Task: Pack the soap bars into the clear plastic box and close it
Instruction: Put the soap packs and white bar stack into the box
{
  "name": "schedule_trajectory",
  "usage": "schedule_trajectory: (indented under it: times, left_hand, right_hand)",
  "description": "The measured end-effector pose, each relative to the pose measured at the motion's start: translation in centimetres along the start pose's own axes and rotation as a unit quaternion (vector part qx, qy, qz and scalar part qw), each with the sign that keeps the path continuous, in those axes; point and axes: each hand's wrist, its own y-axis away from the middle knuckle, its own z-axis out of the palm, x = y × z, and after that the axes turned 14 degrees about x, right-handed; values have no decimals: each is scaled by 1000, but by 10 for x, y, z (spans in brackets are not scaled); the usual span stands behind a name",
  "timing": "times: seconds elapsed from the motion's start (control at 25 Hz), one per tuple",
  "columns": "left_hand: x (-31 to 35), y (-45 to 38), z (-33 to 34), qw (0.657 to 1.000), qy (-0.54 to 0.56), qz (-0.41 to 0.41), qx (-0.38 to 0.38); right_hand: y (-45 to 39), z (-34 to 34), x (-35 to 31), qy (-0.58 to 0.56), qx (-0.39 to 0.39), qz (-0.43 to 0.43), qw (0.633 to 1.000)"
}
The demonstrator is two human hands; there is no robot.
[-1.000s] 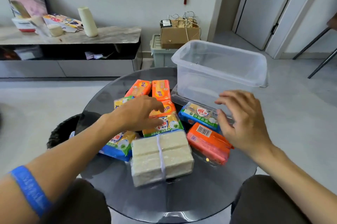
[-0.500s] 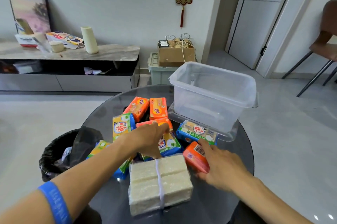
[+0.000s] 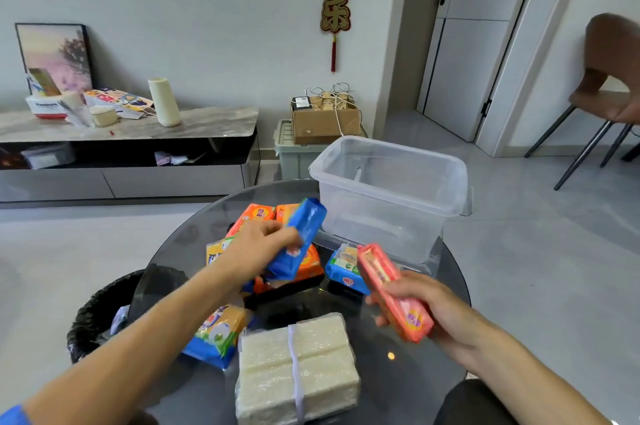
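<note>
Where soaps [image 3: 277, 269] lie, glass table [image 3: 398, 372] gleams

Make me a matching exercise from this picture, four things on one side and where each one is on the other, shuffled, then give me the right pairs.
Things:
1. blue soap bar
2. pink soap bar
3. white bundle
4. clear plastic box

Places:
A. far side of the glass table, open and empty
B. held in the right hand
C. nearest the camera
D. held in the left hand

Pairs: 1-D, 2-B, 3-C, 4-A
</note>
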Motion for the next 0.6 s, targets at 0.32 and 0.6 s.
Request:
schedule_trajectory:
  times: [0.32, 0.6]
  left_hand:
    - [64, -14, 14, 910, 392, -132, -37]
    - [131, -88, 65, 994, 16, 55, 95]
  right_hand:
    - [-5, -9, -76, -314, -123, -49, 940]
    - [-73, -40, -174, 58, 121, -162, 978]
